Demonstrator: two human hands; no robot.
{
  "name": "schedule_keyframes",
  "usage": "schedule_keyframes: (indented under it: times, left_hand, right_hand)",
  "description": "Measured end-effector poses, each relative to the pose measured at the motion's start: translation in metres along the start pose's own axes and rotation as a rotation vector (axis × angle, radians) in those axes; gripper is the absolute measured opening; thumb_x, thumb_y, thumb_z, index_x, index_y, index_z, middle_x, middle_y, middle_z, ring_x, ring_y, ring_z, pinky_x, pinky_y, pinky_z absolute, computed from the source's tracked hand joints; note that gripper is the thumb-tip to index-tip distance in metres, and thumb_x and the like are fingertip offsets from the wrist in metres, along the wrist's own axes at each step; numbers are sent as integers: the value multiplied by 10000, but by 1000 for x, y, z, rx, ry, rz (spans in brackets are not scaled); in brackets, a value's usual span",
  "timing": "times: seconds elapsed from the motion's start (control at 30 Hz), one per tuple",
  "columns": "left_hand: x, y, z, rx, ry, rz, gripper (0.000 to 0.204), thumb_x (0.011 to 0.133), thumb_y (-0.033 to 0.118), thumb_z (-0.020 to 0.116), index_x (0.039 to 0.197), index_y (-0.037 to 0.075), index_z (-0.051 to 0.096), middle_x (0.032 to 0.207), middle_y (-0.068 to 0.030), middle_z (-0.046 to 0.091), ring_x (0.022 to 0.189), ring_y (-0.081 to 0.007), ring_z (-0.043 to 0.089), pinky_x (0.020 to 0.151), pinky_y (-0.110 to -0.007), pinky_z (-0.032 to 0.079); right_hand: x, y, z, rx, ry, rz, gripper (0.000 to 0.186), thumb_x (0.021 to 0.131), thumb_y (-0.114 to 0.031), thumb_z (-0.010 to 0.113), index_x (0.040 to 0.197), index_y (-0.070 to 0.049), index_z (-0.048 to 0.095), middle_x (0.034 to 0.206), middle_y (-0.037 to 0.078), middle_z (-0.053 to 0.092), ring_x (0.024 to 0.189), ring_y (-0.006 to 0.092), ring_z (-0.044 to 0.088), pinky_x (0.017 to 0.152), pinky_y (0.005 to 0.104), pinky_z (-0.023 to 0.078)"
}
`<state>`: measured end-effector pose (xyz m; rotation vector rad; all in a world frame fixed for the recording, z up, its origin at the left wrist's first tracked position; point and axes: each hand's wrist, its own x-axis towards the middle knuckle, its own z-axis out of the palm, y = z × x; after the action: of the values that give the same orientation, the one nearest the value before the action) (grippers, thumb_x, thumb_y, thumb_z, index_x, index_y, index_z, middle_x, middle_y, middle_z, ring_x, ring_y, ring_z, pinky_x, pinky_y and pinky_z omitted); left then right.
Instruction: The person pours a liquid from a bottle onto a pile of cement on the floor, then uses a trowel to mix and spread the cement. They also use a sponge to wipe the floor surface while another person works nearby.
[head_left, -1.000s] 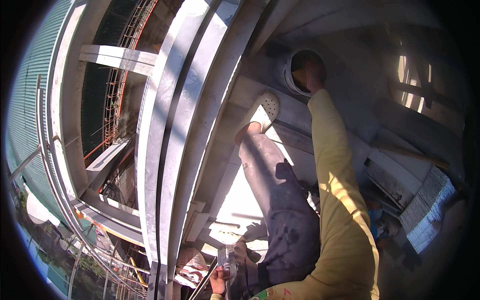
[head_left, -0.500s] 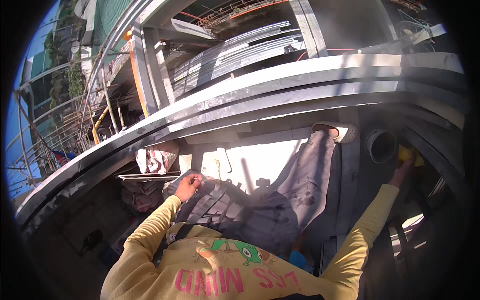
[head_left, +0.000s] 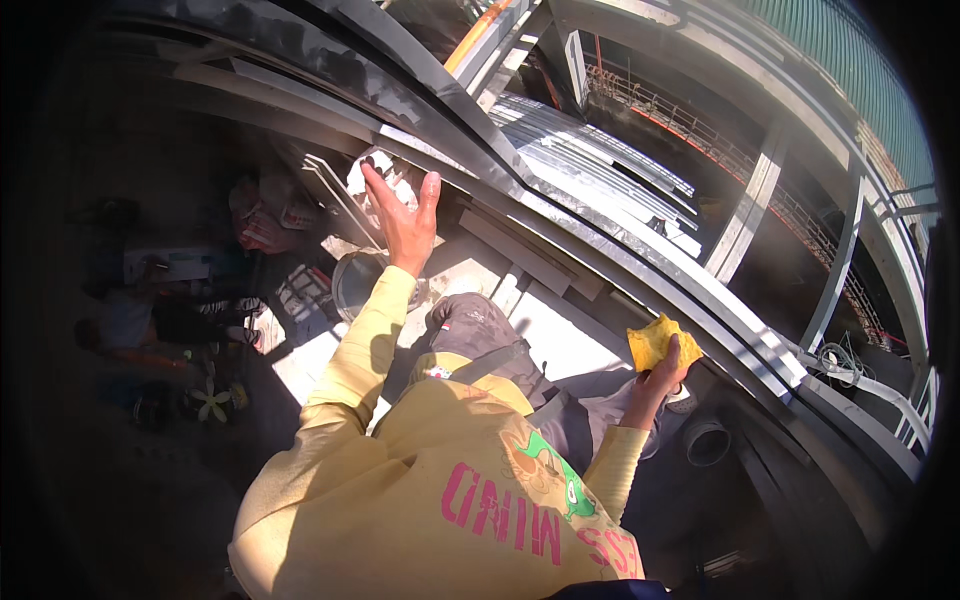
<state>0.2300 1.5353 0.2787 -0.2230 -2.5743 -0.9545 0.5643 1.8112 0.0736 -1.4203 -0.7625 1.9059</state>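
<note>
A yellow sponge [head_left: 656, 341] sits in my right hand [head_left: 660, 383], gripped between thumb and fingers, just on the near side of the long grey metal rail [head_left: 640, 285]. My left hand [head_left: 405, 232] is raised with its fingers spread apart, and nothing is in it. Behind its fingertips shows a white and reddish sack [head_left: 393, 186], partly hidden by them. Below and beside the left wrist stands a round grey bucket [head_left: 352, 290]. Near my right hand, in shadow, another round bucket [head_left: 708, 443] shows its open mouth.
Beyond the rail lie stacked pale metal sheets [head_left: 590, 160] among grey beams [head_left: 748, 205]. Thin panels [head_left: 345, 205] lean by the sack. At the far left, in shadow, a person [head_left: 135, 325] is near a fan-like object [head_left: 211, 403]. More sacks [head_left: 265, 215] lie at left.
My view has swung to the left and tilted. The right hand has come up from beside the bucket to the rail with the sponge. My left hand has lifted off my leg and spread its fingers.
</note>
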Motion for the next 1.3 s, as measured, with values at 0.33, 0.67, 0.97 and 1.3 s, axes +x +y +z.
schedule_keyframes:
  times: [0.33,0.67,0.97,1.3]
  left_hand:
    - [105,5,-28,-759,-3,25,861,1006,409,681,1590,-40,236,1382,-262,487,1326,-407,442,1133,-523,331]
    - [182,-31,-35,-551,-276,551,324,1023,273,697,1089,-35,772,982,-189,780,867,-265,730,797,-381,538]
    - [227,-48,-38,-266,-378,775,437,995,476,682,1130,80,809,971,-203,777,881,-342,744,762,-454,554]
    - [259,-63,-18,158,-232,1289,381,986,359,649,1220,62,693,1011,-235,733,911,-371,709,784,-517,531]
  right_hand:
    - [-228,-42,208,-248,-101,-637,518,971,-139,736,1432,-35,523,1235,117,650,1095,196,663,960,317,544]
    - [-376,40,240,235,119,-312,487,939,-147,755,1373,-41,561,1173,93,661,1043,169,652,927,294,529]
    - [-402,144,314,182,-105,-81,673,924,-180,779,1448,-66,373,1184,122,626,1059,163,628,895,314,527]
    - [-425,215,259,461,-145,389,467,956,-247,732,1320,0,578,1197,135,687,1057,269,724,910,440,617]
